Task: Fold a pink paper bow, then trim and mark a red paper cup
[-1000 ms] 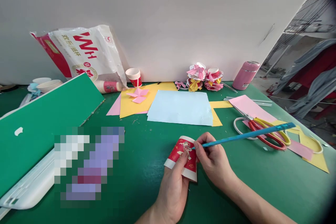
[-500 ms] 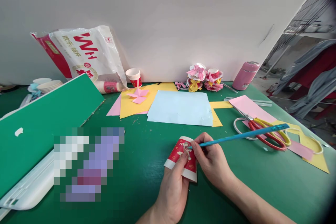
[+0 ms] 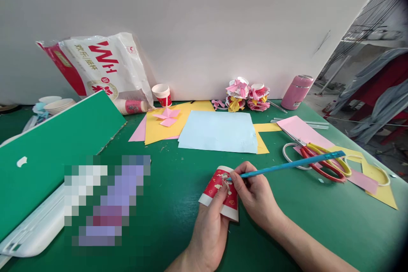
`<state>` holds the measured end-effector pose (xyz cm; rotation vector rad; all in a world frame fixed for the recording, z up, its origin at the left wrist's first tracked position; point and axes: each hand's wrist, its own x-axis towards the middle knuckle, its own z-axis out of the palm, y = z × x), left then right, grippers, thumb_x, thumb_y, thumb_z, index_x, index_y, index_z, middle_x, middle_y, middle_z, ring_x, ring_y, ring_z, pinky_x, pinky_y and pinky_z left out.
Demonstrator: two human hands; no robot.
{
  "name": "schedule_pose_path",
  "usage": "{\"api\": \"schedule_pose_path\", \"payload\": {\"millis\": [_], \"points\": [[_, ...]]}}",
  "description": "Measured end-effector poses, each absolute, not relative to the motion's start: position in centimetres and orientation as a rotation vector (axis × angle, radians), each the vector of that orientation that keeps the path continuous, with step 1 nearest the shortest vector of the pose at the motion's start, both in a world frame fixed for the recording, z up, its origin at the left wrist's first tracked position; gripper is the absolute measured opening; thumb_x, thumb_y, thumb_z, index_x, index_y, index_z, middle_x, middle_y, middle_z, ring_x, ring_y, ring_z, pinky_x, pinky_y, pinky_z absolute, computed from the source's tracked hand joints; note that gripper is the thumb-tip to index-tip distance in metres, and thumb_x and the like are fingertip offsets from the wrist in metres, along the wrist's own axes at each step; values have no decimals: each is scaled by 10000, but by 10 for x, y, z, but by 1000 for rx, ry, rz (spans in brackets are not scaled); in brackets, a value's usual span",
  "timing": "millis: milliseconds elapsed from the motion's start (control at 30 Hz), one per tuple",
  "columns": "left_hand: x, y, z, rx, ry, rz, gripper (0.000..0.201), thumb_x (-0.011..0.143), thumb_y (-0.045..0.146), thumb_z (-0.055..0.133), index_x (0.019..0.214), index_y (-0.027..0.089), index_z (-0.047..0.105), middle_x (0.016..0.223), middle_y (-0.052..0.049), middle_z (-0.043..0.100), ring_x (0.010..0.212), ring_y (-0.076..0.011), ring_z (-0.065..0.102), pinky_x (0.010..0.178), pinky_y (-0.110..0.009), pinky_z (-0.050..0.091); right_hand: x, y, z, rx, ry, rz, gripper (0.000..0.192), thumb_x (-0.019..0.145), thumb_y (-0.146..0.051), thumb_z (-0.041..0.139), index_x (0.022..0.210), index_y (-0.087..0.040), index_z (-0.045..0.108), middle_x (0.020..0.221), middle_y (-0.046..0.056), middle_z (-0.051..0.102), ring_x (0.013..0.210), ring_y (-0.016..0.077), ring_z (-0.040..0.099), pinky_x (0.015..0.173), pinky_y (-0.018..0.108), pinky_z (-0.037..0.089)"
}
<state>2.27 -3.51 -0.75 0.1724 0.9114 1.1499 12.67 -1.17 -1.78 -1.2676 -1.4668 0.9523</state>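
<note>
Left hand (image 3: 208, 231) closed around a red-and-white paper cup (image 3: 220, 192), held on its side just above the green table (image 3: 302, 221), fingers wrapped from below, thumb pressed on the printed wall. Right hand (image 3: 255, 193) pinched shut on a blue pencil (image 3: 287, 165), tip set against the cup's upper wall, shaft slanting up and right.

Around: a light blue sheet (image 3: 219, 131) lying flat just beyond the cup, overlapping yellow paper (image 3: 159, 127) with a folded pink paper shape (image 3: 167, 116) on top. Right of the hands, red-and-yellow scissors (image 3: 325, 159) resting on pink paper (image 3: 302, 131), directly behind the pencil's far end. Further back against the white partition (image 3: 204, 29): a pink bottle (image 3: 296, 92), two finished cup decorations (image 3: 248, 93) with pink and yellow frills, an upright paper cup (image 3: 162, 94), and a red-and-white plastic bag (image 3: 98, 66). To the left, a green board (image 3: 57, 148) sloping over a white device (image 3: 35, 229), possibly a laminator, though largely hidden. Stacked white bowls (image 3: 57, 103) at the far left. Nothing between the hands and the cup.

Compared with a second ago, pencil's far end lower and further left, tip shifted slightly left across the cup; both holds unchanged, cup in the same spot.
</note>
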Motion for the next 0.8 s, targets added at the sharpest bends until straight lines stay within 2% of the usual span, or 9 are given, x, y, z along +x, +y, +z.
{"api": "schedule_pose_path", "payload": {"millis": [500,800], "points": [[22,-35,-10,153,932,1143,296,809,192,588,1098,126,575,983,-99,692,970,-223,618,813,-306,497,131,-13,-19,-1315,-1466,880,184,861,-268,449,691,-228,392,499,-72,386,434,102,346,417,225,278],[22,-34,-9,151,914,1162,298,821,198,574,1113,141,575,1005,-96,686,1005,-225,605,814,-302,500,125,-10,-19,-1236,-1460,940,184,871,-316,464,721,-213,436,530,-61,406,457,101,360,419,220,288]]}}
